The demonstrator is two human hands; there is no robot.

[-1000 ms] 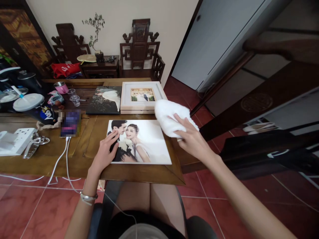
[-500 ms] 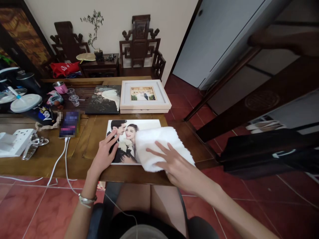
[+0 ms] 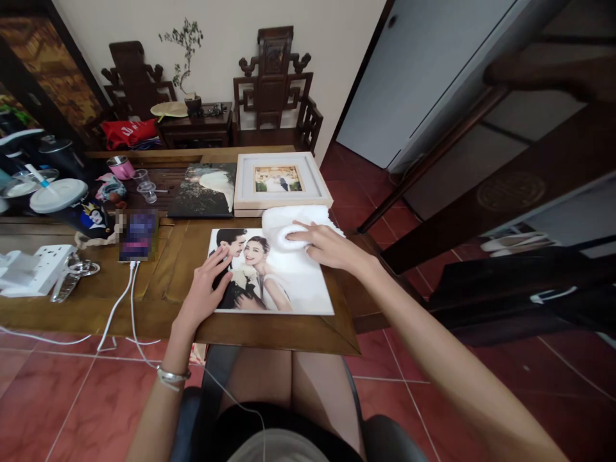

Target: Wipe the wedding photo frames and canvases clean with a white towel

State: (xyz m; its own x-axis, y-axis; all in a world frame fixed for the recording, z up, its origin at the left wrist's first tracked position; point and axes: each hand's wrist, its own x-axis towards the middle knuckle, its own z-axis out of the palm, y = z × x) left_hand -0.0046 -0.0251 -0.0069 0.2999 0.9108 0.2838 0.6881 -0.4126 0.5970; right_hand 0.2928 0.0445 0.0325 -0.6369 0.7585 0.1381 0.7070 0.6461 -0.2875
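A large wedding photo print (image 3: 289, 289) lies flat near the front edge of the wooden table (image 3: 183, 256). My left hand (image 3: 205, 292) rests open on its left side, fingers spread over the picture. My right hand (image 3: 325, 245) presses a white cloth (image 3: 289, 224) onto the print's upper right corner, fingers laid over the bunched cloth.
Behind the print lie a white framed photo (image 3: 282, 181) and a dark print (image 3: 205, 190). To the left are a phone (image 3: 136, 236) with white cables, a power strip (image 3: 36, 273), cups and a lidded tumbler (image 3: 72, 202). Carved wooden chairs stand at the wall.
My right hand swept the cloth from the table's right side down across the print's lower right, then up to its top right corner. The left hand stayed put.
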